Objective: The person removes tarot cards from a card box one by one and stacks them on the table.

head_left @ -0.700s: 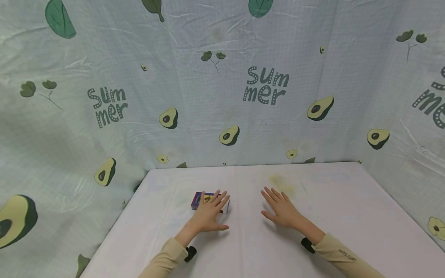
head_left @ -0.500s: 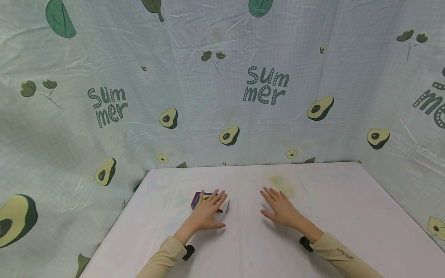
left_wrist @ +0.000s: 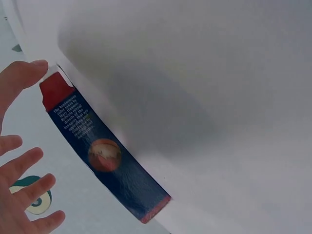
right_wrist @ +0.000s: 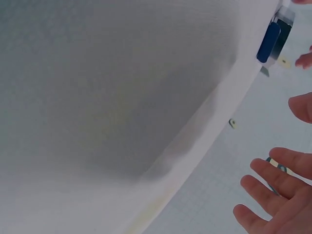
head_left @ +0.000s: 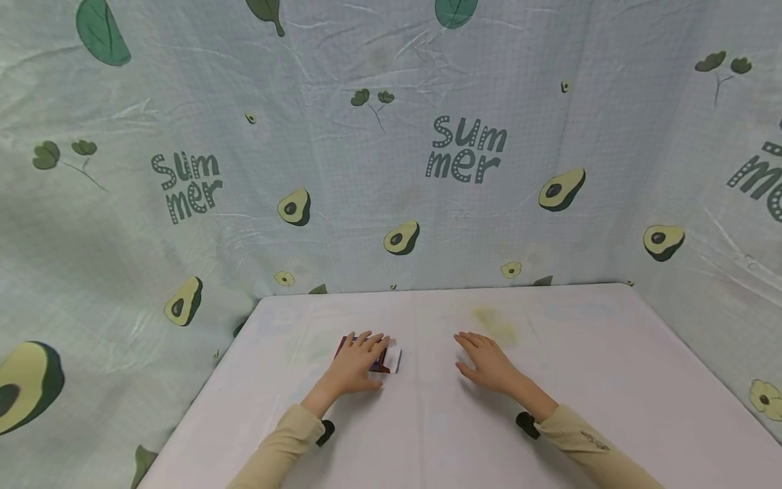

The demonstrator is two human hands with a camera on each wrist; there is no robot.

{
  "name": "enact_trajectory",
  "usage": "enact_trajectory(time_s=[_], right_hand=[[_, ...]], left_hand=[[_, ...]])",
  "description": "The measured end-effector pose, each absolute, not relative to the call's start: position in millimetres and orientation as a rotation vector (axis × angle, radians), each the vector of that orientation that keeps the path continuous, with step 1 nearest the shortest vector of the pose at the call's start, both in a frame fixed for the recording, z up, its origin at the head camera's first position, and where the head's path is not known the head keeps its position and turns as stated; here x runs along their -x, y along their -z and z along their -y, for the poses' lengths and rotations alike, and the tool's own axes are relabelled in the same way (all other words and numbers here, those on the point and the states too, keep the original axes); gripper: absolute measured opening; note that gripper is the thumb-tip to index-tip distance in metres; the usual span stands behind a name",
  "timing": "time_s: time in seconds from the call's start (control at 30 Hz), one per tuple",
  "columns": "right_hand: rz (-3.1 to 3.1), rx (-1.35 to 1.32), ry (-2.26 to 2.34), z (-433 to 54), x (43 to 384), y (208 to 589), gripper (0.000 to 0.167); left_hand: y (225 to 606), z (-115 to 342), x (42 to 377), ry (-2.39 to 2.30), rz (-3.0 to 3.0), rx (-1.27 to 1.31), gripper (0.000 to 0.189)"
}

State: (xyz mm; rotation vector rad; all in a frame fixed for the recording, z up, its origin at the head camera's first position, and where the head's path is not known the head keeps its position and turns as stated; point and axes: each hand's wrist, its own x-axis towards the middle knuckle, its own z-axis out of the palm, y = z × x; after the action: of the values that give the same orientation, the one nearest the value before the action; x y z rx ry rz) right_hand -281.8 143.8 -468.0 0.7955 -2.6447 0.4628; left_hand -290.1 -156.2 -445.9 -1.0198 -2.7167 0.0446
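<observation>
A small blue and red cardboard box (left_wrist: 105,153) lies on the white table (head_left: 427,435). Its side carries white print and a round picture, and a white end piece shows by the red flap. My left hand (head_left: 354,367) is spread over the box in the head view and covers much of it. In the left wrist view the thumb (left_wrist: 29,73) is at the flap end; whether it touches cannot be told. Well to the right, my right hand (head_left: 491,367) hovers over the table with fingers slightly bent, holding nothing.
A cloth wall (head_left: 342,163) printed with avocados and "summer" stands behind the table and along both sides. Black wrist cameras (head_left: 326,432) sit under both wrists. A faint yellow stain (head_left: 495,324) marks the tabletop beyond the right hand.
My left hand has shifted slightly left over the box, its fingers drawing closer together, so more of the box's right end shows. My right hand has moved a little left, fingers less spread.
</observation>
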Motion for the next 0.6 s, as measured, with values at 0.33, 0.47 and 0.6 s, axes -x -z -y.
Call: enact_trajectory(time_s=[0.33,0.47,0.6], right_hand=[[2.633,-0.776,-0.480,-135.7,282.7,464.0,0.045],[2.625,-0.777,-0.487,-134.7,282.8,464.4,0.045],[2.620,-0.774,-0.491,-134.9,283.0,466.0,0.044]], left_hand=[[446.7,163.7,301.9,-0.049,2.774,0.988,0.078],[448.0,163.5,306.2,-0.035,2.820,0.968,0.077],[451.0,162.0,310.3,-0.047,2.857,0.949,0.077]])
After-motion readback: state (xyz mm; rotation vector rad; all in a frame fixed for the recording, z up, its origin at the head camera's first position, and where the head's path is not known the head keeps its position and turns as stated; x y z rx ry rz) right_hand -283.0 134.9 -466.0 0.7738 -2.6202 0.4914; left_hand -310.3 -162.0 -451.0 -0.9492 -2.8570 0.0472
